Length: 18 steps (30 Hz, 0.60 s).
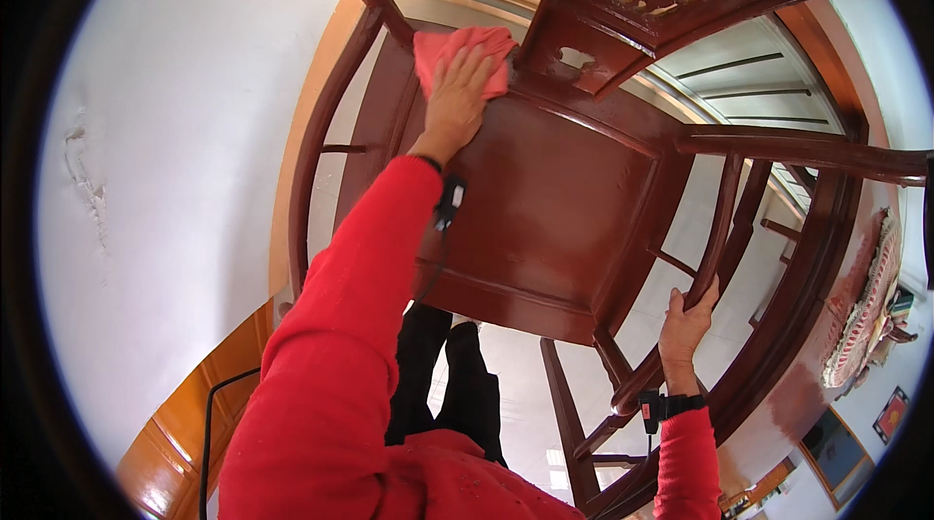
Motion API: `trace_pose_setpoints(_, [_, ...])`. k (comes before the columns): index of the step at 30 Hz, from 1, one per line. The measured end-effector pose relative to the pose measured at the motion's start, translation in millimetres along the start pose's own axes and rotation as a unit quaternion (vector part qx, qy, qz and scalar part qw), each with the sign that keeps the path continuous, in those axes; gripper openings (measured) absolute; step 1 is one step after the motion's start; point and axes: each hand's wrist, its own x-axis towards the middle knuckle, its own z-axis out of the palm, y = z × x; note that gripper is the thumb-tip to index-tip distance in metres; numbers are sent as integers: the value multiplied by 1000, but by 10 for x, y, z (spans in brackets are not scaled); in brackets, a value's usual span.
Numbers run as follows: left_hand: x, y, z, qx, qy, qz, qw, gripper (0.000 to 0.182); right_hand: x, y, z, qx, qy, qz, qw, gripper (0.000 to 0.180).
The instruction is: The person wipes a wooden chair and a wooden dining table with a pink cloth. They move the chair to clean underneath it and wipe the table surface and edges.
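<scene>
A polished red-brown wooden armchair stands in front of me, its framed seat panel (554, 199) facing up. My left hand (458, 86) lies over a folded pink cloth (438, 46), pressing it on the rear left part of the seat, beside the foot of the carved backrest (606, 31). Part of the cloth is hidden under the palm. On the right, my right hand (686, 327) is wrapped around the chair's armrest (646, 378), a little behind its front end. Small black devices with cables are strapped at both wrists.
A white wall (175, 119) with a damaged patch rises close on the left, above an orange-brown wooden cabinet (197, 403). At right is a dark wooden table edge (788, 330); a fringed doily (865, 308) lies on its top. Pale floor tiles (511, 374) show below the chair.
</scene>
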Motion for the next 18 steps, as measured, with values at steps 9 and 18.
trace_pose_setpoints(9, [-173,-558,76,70,81,-222,969,60,18,51,-9,34,-7,7,999,65])
trace_pose_setpoints(18, [-428,-168,-38,73,-10,-278,958,71,18,-17,-13,-12,6,-12,1000,67])
